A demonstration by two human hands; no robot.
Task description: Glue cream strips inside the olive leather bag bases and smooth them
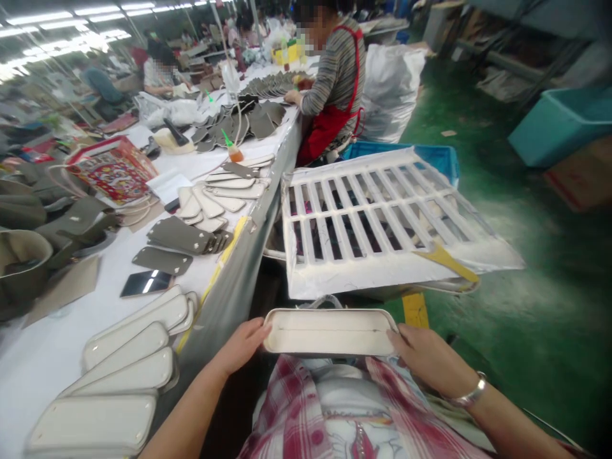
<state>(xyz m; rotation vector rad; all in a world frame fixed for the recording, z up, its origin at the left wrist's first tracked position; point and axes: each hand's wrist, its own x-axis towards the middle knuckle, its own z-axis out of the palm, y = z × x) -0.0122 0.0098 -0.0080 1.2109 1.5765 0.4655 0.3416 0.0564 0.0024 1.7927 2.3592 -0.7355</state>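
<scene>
A flat cream rectangular panel (329,331) with rounded corners and a folded edge lies level over my lap. My left hand (241,347) grips its left end with fingers curled round the edge. My right hand (428,357), a watch on its wrist, holds the right end the same way. Just beyond the panel stands a white slatted rack (377,217), smeared with white paste. Several similar cream panels (129,363) lie overlapped on the white table (38,357) to my left.
Grey leather pieces (179,239), a dark phone (146,282), a glue bottle (233,148) and a patterned box (112,169) are on the table. A person in a red apron (335,83) sits farther along. A blue crate (559,124) stands on the green floor at right.
</scene>
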